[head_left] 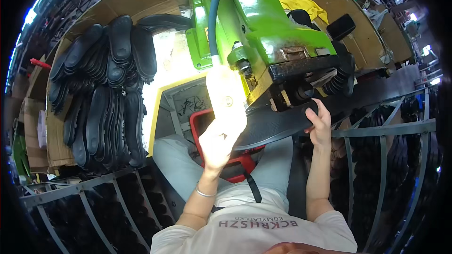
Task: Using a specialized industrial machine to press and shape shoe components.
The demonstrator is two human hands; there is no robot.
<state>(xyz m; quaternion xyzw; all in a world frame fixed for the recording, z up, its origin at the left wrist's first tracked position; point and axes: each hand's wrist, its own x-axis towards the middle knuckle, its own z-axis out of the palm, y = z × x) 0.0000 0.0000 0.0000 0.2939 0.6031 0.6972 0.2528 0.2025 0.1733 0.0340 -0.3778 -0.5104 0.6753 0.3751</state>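
A glaring, elongated piece point(227, 96) stands just above the left hand point(221, 143), below a blue-grey cable point(213, 23); a small round mark shows near its middle, but the brightness hides whether it is a lamp or something lit by one. The left hand's fingers are bent up at its lower end, and I cannot tell whether they grip it. The right hand point(320, 123) is raised beside a curved black surface point(270, 127) under the machine's head, thumb and forefinger parted around a dark edge; whether they pinch it is unclear. Over both hands leans the green machine point(263, 14), its dark metal head angled toward the right hand. To its left, the pale, yellow-edged worktop point(167, 59) is next to black soles point(106, 122), piled in upright and overlapping rows against a cardboard box point(56, 146). More ribbed black pieces point(347, 68) lie right of the head, with a yellow cloth point(306, 5) behind. Below, a red frame point(242, 165) shows between the seated person's knees, and metal racks point(395, 128) flank both sides.
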